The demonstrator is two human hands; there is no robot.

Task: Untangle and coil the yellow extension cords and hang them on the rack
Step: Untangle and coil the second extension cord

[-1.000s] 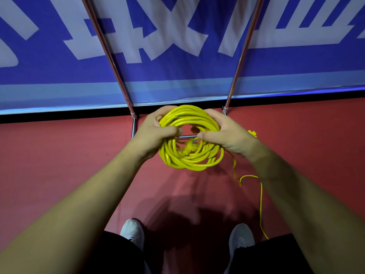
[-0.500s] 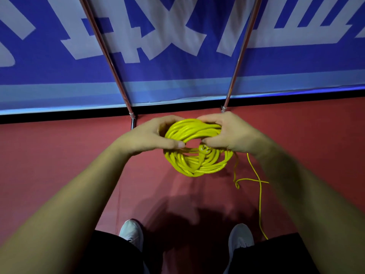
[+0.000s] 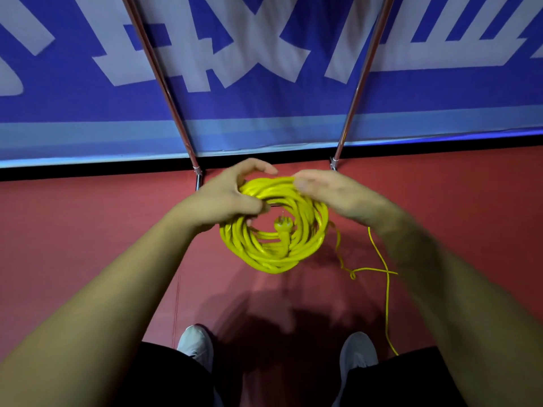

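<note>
White shoes (image 3: 195,345) on the red floor (image 3: 88,230), a loose yellow tail (image 3: 385,289) trailing at the right, and just beyond hangs the coiled yellow extension cord (image 3: 273,254), plug (image 3: 282,227) in its middle. The left hand (image 3: 223,198) grips the coil's left side, while the blurred right hand (image 3: 338,195) lies straight-fingered across its far right rim. Beyond stand two metal rack poles (image 3: 164,83) against the blue banner (image 3: 264,83).

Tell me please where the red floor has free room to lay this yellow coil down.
The red floor is bare left of the left hand, up to the banner, and far right beyond the right hand. A patch between the shoes is also free. Crowded: right of the coil, where the loose cord trails, and by the rack legs.
</note>
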